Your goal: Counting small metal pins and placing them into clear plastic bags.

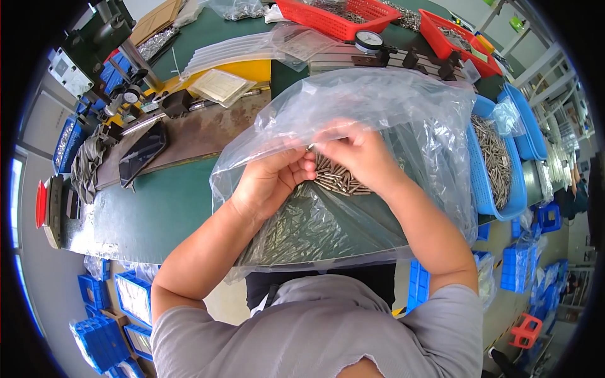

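A large clear plastic bag [384, 94] is spread over the green table in front of me, and both my hands are at its opening. A pile of small metal pins [343, 181] lies on the plastic beneath my fingers. My left hand [271, 176] has its fingers curled, with thumb and forefinger closed on one short metal pin [310, 147]. Just beside it, my right hand [359, 154] is closed in a pinch, its fingertips partly behind the plastic and slightly blurred. What those fingertips grip is hidden.
To the right stand blue baskets, one holding metal pins [495, 164]. Red baskets [343, 25] and a dial gauge [368, 41] are at the back. A phone [142, 153], grey cloth [88, 164] and gauge stand [135, 63] occupy the left. Blue crates [101, 343] sit below.
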The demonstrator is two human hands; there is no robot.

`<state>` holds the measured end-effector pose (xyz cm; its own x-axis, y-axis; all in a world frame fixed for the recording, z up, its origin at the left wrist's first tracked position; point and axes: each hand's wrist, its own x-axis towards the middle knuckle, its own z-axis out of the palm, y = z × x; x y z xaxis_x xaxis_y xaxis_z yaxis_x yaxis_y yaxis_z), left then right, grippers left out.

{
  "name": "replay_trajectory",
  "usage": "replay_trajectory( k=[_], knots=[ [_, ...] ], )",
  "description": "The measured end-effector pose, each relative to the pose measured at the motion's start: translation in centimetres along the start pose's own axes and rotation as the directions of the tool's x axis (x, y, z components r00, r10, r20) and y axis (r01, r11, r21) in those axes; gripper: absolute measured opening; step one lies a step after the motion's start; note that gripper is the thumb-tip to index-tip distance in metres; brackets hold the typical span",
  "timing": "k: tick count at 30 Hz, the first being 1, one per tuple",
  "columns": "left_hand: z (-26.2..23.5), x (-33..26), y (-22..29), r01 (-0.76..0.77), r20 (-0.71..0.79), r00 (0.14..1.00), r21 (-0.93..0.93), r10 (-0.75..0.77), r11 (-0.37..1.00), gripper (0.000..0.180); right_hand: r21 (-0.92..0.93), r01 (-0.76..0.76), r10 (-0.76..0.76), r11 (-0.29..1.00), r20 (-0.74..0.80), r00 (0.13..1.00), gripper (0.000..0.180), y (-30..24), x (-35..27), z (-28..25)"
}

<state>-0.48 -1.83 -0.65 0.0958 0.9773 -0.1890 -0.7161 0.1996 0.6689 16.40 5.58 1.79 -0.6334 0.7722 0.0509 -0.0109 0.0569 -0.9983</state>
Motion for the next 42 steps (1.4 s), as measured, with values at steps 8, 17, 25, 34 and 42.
replay_trajectory(
  k=[8,17,25,34,42],
  knots=[
    [0.0,0.2,0.0,-0.015,-0.069,0.998,-0.006,0.014,1.000,0.014,0.786,-0.182,0.188,0.591,0.086,0.978,0.017,0.5,1.2,-3.0],
    [-0.2,0.2,-0.4,-0.010,-0.043,0.999,-0.008,0.010,1.000,0.014,-0.877,0.278,-0.414,0.391,0.102,0.905,0.011,3.2,2.2,-0.9],
    [0.3,0.1,0.0,-0.038,-0.020,0.999,0.057,0.039,0.998,0.016,-0.802,0.350,-0.359,0.485,0.183,0.915,0.014,2.5,1.5,-1.8],
    [0.6,0.3,0.0,-0.026,0.025,0.999,0.104,0.023,0.994,0.011,-0.852,0.222,-0.202,0.475,0.140,0.969,0.008,1.7,1.0,-2.1],
    [0.9,0.1,-0.1,-0.043,0.010,0.999,0.122,0.042,0.992,0.010,-0.866,0.190,-0.238,0.463,0.085,0.968,0.013,1.2,0.3,-1.6]
  ],
)
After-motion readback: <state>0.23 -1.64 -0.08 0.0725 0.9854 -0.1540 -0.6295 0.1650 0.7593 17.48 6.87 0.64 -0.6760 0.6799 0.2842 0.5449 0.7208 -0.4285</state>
